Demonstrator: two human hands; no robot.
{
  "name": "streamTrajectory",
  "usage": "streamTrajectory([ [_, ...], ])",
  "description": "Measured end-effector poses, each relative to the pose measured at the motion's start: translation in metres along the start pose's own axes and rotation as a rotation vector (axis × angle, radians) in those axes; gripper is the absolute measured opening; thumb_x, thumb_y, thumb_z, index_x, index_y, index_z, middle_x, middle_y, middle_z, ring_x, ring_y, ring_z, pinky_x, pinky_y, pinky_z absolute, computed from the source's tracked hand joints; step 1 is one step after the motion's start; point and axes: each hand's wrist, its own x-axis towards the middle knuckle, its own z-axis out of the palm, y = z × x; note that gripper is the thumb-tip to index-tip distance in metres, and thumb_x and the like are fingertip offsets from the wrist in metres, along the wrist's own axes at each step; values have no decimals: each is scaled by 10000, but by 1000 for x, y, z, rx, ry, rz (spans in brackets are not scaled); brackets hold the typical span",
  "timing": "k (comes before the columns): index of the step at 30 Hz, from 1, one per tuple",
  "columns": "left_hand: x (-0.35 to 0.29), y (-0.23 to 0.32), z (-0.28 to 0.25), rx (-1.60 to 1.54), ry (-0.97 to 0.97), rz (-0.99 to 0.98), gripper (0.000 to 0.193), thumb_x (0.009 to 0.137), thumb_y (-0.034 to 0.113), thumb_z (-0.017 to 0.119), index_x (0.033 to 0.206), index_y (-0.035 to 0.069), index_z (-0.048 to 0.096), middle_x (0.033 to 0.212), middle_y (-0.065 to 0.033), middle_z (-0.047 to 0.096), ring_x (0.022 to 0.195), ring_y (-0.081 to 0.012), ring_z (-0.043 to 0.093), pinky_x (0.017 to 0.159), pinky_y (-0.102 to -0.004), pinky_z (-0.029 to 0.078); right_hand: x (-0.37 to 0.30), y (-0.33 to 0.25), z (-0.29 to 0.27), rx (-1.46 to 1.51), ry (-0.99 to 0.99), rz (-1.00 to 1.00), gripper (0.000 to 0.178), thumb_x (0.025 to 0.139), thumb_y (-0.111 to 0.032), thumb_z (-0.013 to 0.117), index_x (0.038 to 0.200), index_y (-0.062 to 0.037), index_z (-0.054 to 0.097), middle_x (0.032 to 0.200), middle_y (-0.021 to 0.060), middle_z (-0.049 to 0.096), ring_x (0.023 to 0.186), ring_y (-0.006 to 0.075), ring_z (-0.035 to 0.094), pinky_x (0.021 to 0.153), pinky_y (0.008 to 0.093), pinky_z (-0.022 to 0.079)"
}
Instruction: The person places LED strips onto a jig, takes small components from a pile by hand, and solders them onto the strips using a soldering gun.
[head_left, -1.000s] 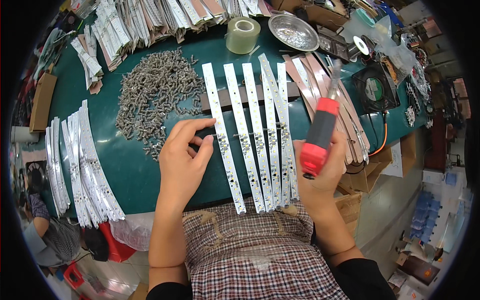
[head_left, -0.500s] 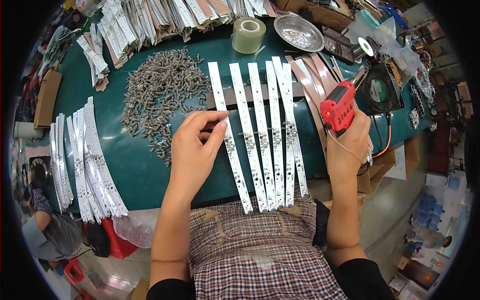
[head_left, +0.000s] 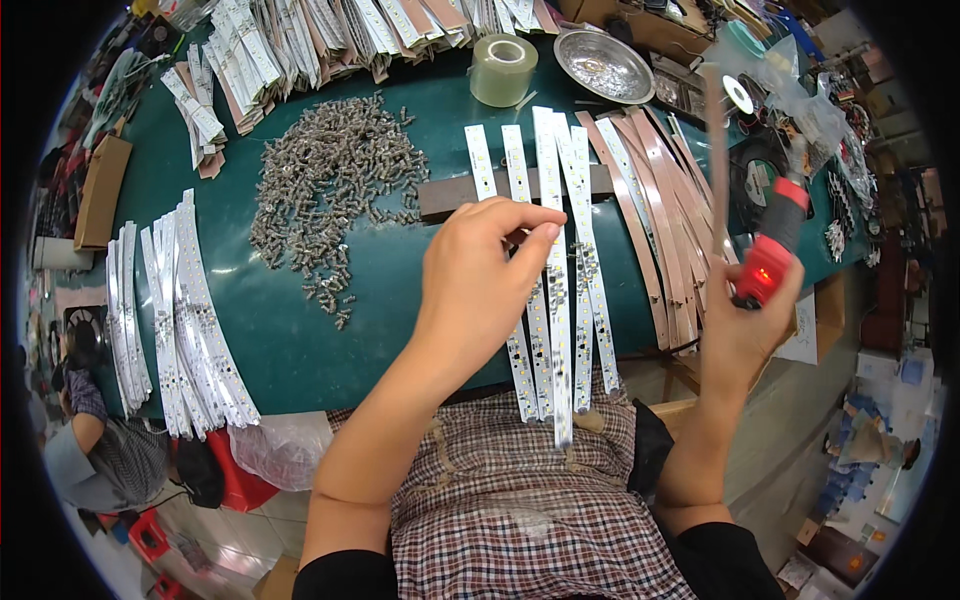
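Note:
My left hand (head_left: 480,275) pinches a white LED strip board (head_left: 560,360) between thumb and fingers, over a row of similar LED strips (head_left: 603,340). The row leans across a dark bar (head_left: 440,197) and reaches past the table's front edge. In my right hand (head_left: 745,335) is a red soldering gun (head_left: 768,255) with a small red light, its tip tilted up and away. A thin pinkish-brown strip (head_left: 717,160), blurred by motion, stands upright at the same hand's thumb side and appears gripped there too.
Small metallic parts (head_left: 325,180) lie heaped left of the row. Pinkish-backed strips (head_left: 660,235) are spread at right, near a black fan (head_left: 745,185). A tape roll (head_left: 503,70), a metal dish (head_left: 603,65) and stacked strips (head_left: 330,35) stand behind; more strips (head_left: 190,320) lie far left.
My left hand has moved right from the leftmost strip and now lifts another one. The right hand has swung right with the soldering gun, and a pinkish-brown strip now shows at it.

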Motion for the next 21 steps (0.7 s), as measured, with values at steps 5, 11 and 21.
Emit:
streamTrajectory([
  [5, 3, -7, 15, 275, 47, 154, 130, 874, 100, 654, 964, 49, 733, 838, -80, 678, 789, -216, 582, 744, -336, 469, -2, 2, -29, 279, 197, 33, 421, 824, 76, 714, 1181, -1, 505, 1036, 53, 593, 816, 69, 578, 746, 211, 461],
  [11, -1, -7, 15, 552, 205, 316, 116, 843, 126, 697, 936, 68, 735, 777, -70, 645, 785, -231, 589, 731, -354, 466, -17, -22, -48, 449, 195, -79, 488, 825, 151, 658, 1241, 11, 444, 1120, 60, 497, 905, 84, 570, 872, 248, 447],
  [21, -41, 39, 8, -235, -207, 114, 172, 923, 150, 666, 995, -6, 661, 712, -7, 576, 610, -45, 493, 542, -208, 398, -63, -50, -32, 135, -461, -253, 587, 708, -40, 811, 1191, -8, 478, 941, 50, 551, 826, 164, 550, 783, 300, 444],
])
